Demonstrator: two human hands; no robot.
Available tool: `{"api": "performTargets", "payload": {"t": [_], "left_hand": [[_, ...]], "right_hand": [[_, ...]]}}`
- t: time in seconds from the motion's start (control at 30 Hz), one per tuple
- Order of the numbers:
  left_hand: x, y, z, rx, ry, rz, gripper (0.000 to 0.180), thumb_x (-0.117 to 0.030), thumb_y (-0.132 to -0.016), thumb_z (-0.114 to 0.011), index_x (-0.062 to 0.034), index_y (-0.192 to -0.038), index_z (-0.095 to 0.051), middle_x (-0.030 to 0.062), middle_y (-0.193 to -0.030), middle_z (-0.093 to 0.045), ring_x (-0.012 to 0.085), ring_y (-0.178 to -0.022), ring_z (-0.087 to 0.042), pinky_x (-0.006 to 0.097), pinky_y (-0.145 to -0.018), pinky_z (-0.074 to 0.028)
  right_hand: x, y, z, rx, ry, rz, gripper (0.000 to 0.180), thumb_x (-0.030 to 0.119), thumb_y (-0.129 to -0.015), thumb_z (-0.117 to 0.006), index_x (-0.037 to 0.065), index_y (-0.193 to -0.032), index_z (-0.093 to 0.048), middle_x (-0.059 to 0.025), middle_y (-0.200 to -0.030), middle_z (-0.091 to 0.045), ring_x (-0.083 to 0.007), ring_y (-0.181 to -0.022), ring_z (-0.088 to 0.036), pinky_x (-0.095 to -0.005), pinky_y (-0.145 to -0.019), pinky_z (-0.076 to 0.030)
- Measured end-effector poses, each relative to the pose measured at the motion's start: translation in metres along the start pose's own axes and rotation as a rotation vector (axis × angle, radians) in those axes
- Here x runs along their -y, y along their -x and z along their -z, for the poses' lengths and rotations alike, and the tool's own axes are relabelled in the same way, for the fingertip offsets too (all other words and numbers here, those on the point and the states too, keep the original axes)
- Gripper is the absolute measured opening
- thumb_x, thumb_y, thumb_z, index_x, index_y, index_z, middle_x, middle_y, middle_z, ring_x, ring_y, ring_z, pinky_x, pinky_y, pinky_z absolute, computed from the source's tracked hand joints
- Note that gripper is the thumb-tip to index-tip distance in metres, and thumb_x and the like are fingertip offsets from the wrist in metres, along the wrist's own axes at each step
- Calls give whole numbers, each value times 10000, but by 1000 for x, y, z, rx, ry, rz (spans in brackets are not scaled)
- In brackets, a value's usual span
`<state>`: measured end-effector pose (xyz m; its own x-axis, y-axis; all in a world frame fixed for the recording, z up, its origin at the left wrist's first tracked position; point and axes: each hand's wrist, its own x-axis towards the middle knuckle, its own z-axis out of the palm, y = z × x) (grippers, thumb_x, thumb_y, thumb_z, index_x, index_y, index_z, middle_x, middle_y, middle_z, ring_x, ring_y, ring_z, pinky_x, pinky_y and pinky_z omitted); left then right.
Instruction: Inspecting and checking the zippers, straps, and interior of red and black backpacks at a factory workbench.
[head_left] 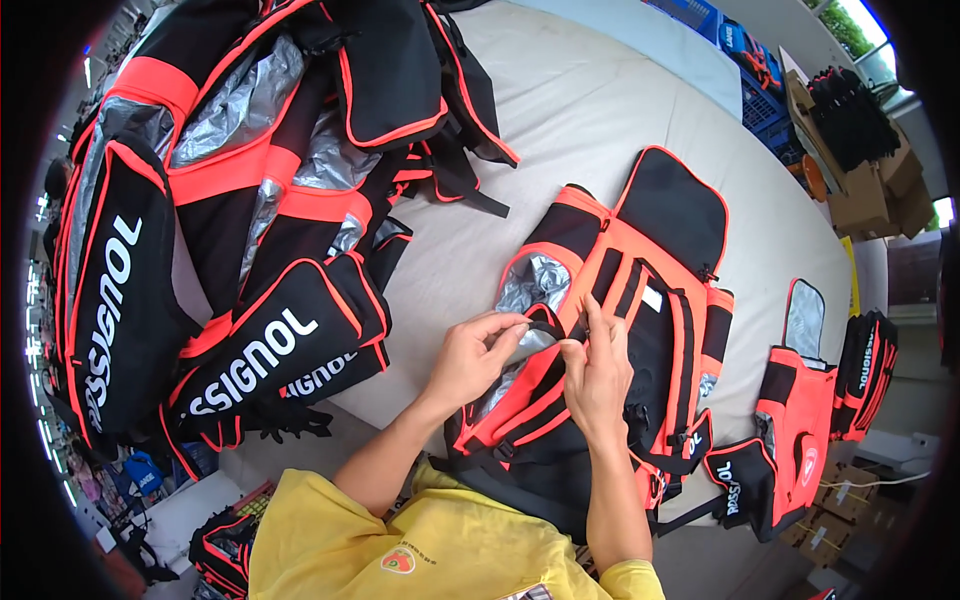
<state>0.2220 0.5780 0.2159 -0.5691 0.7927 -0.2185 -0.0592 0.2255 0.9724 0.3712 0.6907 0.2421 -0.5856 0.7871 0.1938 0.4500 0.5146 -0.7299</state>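
A black and neon-orange backpack [655, 240] lies on the pale covered table in front of me, straps upward and a black flap folded out at its far end. Silver lining [537, 280] shows in its open side pocket. My left hand [470, 358] pinches the edge of a small silver-lined flap [535, 343] by that pocket, thumb against the fingers. On the other side of this flap, my right hand [598, 380] grips its edge between thumb and fingers, with the index finger pointing up. The exact pinch points are partly hidden by my fingers.
A pile of similar black and orange bags [230, 190] covers the table's left side. Another orange bag [800, 440] sits at the right edge. Blue crates [765, 105] and cardboard boxes [862, 200] stand beyond the pale table [570, 90].
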Motion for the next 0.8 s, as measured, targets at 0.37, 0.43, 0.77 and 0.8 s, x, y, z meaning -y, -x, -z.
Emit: {"api": "performTargets", "payload": {"t": [0.37, 0.43, 0.77, 0.8], "left_hand": [[10, -5, 1, 49, 164, 127, 277, -193, -1056, -708, 54, -1167, -763, -47, -849, -694, 4, -719, -530, 212, -600, -432], [9, -5, 2, 56, 119, 143, 290, -202, -1057, -708, 62, -1164, -761, -44, -850, -691, 2, -717, -524, 216, -594, -425], [0, -8, 9, 122, 82, 286, 271, -188, -1062, -704, 51, -1170, -772, -22, -922, -738, 29, -842, -607, 220, -730, -496], [0, -8, 8, 119, 108, 247, 269, -189, -1064, -702, 49, -1170, -773, -23, -925, -736, 27, -841, -606, 218, -732, -494]], "right_hand": [[-11, 2, 1, 31, 206, 257, 326, 163, -859, -864, 73, -1154, -758, -72, -945, -613, -221, -717, -650, -357, -584, -520], [-13, 0, 1, 35, 209, 279, 319, 153, -850, -868, 76, -1140, -760, -69, -942, -616, -219, -714, -644, -359, -588, -519], [-10, -2, 9, 14, 127, 169, 276, 145, -862, -858, 57, -1114, -786, -79, -963, -630, -234, -742, -663, -359, -635, -539], [-10, -2, 10, 34, 130, 149, 283, 126, -866, -857, 45, -1127, -785, -93, -974, -630, -244, -754, -672, -355, -656, -546]]}}
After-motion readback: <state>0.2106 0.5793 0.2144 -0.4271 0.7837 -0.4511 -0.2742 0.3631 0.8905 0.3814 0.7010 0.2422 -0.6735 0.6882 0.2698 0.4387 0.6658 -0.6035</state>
